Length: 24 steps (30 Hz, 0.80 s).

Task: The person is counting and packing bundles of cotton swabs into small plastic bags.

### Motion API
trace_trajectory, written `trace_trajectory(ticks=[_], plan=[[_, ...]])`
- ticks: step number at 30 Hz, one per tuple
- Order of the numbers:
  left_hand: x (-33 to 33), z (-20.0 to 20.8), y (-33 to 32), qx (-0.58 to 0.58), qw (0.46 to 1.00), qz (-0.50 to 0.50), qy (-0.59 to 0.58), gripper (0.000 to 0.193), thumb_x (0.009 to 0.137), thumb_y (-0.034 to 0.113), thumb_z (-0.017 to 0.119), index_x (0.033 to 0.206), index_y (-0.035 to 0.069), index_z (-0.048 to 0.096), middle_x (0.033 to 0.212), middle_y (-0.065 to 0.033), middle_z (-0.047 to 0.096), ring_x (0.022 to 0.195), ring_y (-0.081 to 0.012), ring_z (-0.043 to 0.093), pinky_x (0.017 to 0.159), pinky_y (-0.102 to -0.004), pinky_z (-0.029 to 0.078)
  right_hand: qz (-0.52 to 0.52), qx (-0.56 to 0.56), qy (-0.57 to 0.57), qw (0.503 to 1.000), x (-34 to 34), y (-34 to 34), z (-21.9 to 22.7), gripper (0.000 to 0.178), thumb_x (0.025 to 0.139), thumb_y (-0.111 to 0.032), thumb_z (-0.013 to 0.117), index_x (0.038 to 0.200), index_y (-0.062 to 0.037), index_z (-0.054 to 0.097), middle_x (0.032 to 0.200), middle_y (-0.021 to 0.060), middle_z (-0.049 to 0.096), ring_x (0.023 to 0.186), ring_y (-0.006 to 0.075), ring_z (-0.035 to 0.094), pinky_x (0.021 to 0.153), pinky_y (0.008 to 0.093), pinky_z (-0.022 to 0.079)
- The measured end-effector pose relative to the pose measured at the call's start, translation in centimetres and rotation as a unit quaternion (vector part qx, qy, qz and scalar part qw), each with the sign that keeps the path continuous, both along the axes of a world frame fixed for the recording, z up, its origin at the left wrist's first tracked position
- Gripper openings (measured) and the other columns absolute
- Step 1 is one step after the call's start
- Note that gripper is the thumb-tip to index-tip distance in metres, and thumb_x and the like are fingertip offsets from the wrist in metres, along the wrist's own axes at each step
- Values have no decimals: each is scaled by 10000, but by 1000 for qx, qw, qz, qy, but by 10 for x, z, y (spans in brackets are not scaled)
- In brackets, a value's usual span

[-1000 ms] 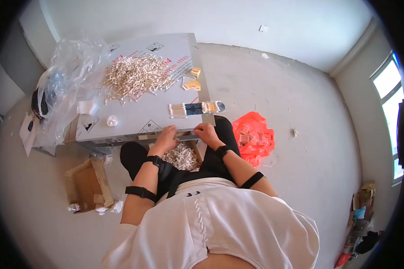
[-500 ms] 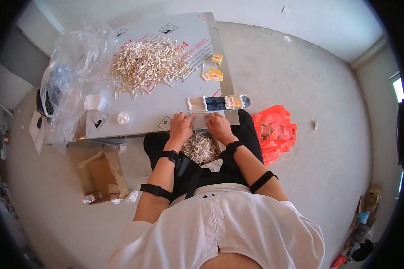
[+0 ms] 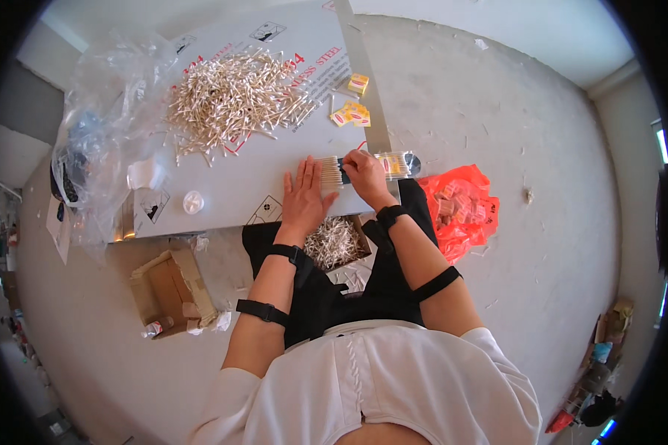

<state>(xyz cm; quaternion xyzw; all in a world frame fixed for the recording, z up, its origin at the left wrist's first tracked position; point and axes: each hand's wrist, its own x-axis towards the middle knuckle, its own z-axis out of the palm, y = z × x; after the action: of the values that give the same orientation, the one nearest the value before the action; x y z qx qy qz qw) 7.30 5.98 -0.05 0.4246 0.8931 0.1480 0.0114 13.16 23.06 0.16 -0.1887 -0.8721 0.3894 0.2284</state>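
Note:
A row of cotton swabs (image 3: 326, 171) lies side by side on a dark strip near the table's front right. My left hand (image 3: 304, 199) rests flat at the row's left end, fingers stretched out. At the row's right end is my right hand (image 3: 364, 175), its fingers bent and pressed together over the dark strip; what they hold, if anything, is hidden. Just right of it, more swabs with a yellow label (image 3: 393, 165) lie on the strip's far end. A big heap of loose cotton swabs (image 3: 234, 104) covers the table's back left.
Yellow cards (image 3: 351, 114) and a small yellow pack (image 3: 358, 83) lie at the right edge of the table (image 3: 223, 194). A round white container (image 3: 193, 202) and clear plastic bag (image 3: 89, 141) are left. Below are a swab-filled box (image 3: 338, 243), cardboard box (image 3: 172, 293) and red bag (image 3: 459, 211).
Both hands have moved from the table's front edge up to the swab row. The left hand has flattened beside it, and the right has closed over the strip.

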Motion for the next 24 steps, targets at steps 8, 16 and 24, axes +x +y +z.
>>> trace_trajectory(ticks=[8,16,24], plan=[[4,-6,-2,29,1000,-2,6,780,907,454,560,1500,36,275,1584,-146,231,1466,-288,220,1173,-542,130,129,95,-64,985,-21,18,-4,60,807,-118,615,814,-62,636,833,129,625,797,346,634,708,446,517],[4,-3,-2,30,999,-5,12,765,921,456,539,1493,22,277,1578,-158,239,1458,-303,236,1167,-547,140,215,111,-98,965,-35,30,2,75,779,-106,593,772,-39,625,831,151,627,806,363,630,730,448,513],[4,-5,0,31,999,0,28,788,895,471,565,1490,32,292,1572,-151,255,1454,-290,248,1166,-546,146,195,139,-91,967,1,56,29,78,739,-114,604,735,-37,593,819,170,631,764,371,627,693,452,511]])
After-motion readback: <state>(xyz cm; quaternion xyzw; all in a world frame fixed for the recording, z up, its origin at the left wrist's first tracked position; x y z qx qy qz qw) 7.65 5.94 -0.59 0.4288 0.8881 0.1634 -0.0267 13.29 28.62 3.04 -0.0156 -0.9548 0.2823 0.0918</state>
